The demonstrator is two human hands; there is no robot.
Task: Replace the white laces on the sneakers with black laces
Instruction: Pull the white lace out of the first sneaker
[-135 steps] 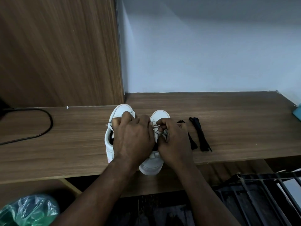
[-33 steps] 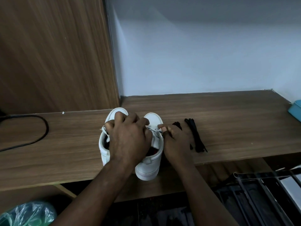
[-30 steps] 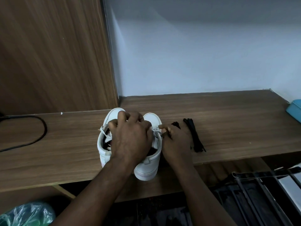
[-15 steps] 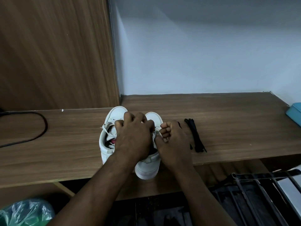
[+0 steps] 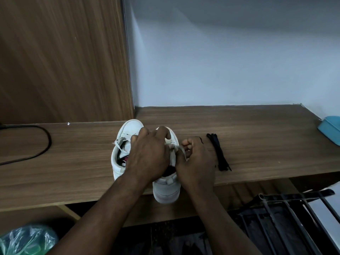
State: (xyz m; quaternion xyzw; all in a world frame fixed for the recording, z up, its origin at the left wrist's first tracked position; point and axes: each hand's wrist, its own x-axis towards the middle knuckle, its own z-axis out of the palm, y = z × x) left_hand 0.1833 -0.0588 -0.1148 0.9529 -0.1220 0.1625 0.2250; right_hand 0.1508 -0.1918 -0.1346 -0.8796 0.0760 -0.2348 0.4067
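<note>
Nearest, below the work surface: a green plastic bag (image 5: 25, 240) at near left and a dark metal rack (image 5: 287, 218) at near right.

The wooden shelf (image 5: 257, 137) carries two white sneakers side by side, toes pointing far. The right-hand sneaker (image 5: 166, 190) has its heel overhanging the shelf's near edge, probably pulled close for access to the eyelets. A hard tug toward the person could tip it off. The left-hand sneaker (image 5: 128, 129) lies fully on the shelf, its loosened lace (image 5: 120, 141) hanging slack.

The left hand (image 5: 147, 155) lies across both uppers, fingers curled over the front of the right-hand sneaker. It appears to brace the shoe against the pull. Whether it also pinches lace is hidden.

The right hand (image 5: 196, 162) is closed, thumb and fingers pinching the white lace (image 5: 174, 147) just right of the eyelets. The lace runs taut from the shoe. Judged step: drawing the white lace out.

The black laces (image 5: 219, 153) lie bundled just right of the right hand, untouched and within easy reach for the next stage.

Open shelf extends right, toward a blue box (image 5: 331, 129) at the far right edge, and left, toward a black cable (image 5: 44, 142). Both are well apart from the work.

Beyond, a wooden panel (image 5: 64, 61) and a white wall (image 5: 220, 61) close off the far side.
</note>
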